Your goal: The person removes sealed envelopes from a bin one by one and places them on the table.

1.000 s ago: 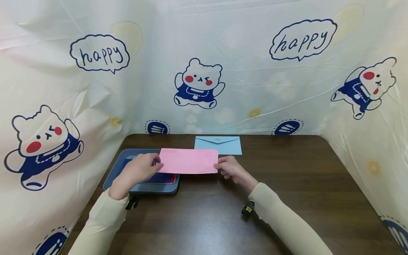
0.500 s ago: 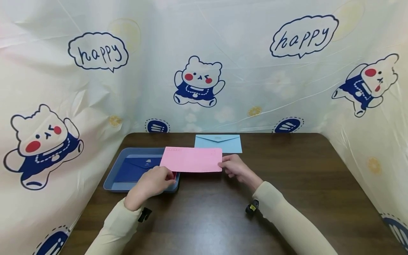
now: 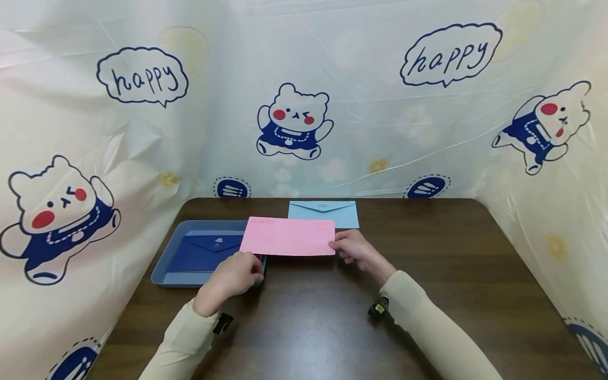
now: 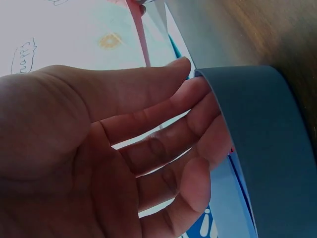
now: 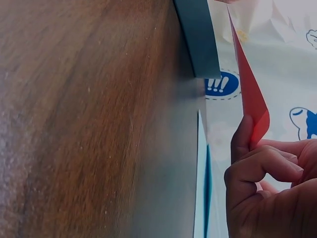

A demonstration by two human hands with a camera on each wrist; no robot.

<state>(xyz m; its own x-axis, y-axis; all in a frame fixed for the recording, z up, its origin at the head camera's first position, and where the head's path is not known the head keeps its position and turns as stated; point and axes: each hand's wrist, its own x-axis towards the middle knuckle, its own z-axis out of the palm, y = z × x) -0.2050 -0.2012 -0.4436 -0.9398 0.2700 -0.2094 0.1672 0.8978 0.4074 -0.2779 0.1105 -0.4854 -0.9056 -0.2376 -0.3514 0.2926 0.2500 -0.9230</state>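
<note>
The pink envelope (image 3: 288, 237) stretches out to the left of the right hand (image 3: 359, 252), which pinches its right-hand end between thumb and fingers. The right wrist view shows it raised off the table (image 3: 304, 327), nearly edge-on, so its printing cannot be read there.

The left hand (image 3: 234, 275) is just below the envelope's near left corner, at the near right corner of the tray (image 3: 166, 258). Its fingers are bent, with their tips hidden behind the tray's wall in the left wrist view; whether it grips the rim, I cannot tell.

To the left of and beyond the left hand, a dark blue envelope (image 3: 199, 256) lies in the tray, its right part covered by the pink one and by the hand. Farther from the right hand, toward the table's far edge, lies a light blue envelope (image 3: 328, 215), its near left part hidden behind the pink one.

A second ago the left hand pinched the pink envelope's left end; now it has let go and sits lower, by the tray. The pink envelope has shifted slightly to the right, and more of the dark blue envelope shows.
</note>
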